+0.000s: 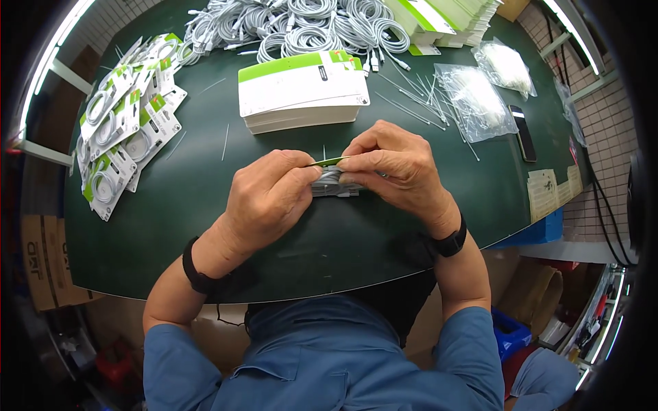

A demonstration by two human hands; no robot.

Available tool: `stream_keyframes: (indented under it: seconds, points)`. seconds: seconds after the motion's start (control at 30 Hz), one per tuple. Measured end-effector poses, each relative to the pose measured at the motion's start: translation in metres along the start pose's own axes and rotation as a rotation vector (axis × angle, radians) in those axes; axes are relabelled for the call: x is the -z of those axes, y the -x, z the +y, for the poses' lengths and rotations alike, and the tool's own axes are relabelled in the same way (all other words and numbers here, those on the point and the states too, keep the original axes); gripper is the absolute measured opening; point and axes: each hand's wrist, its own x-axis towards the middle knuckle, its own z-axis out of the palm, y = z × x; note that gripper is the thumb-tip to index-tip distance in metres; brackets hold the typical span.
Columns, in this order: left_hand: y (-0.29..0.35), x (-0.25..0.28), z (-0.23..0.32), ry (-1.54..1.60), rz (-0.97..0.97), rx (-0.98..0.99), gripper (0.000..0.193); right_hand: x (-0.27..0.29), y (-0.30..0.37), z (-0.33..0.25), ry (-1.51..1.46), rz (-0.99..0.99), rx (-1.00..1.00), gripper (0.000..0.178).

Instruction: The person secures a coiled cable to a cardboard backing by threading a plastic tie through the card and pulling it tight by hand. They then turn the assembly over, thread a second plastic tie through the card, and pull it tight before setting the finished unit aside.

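Between my two hands, a backing card is held nearly edge-on, its green edge toward the top, with a coiled grey-white cable against its near side. My left hand pinches the left end of the card, thumb on the near side. The right end is gripped by the fingers and thumb of my right hand. A thin cable tie sticks up just beyond the card's edge. Part of the coil is hidden behind the fingers.
Beyond my hands stands a stack of green-and-white cards. Carded cables pile up at the left, loose coiled cables at the back. Scattered ties, bags of ties and a phone lie at the right.
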Motion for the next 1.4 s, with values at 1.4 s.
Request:
stream_keyframes:
  seconds: [1.4]
  points:
    - [-0.004,0.001,0.013,0.052,-0.033,0.043,0.024,0.053,0.039,0.101,0.627,0.136,-0.726,0.015]
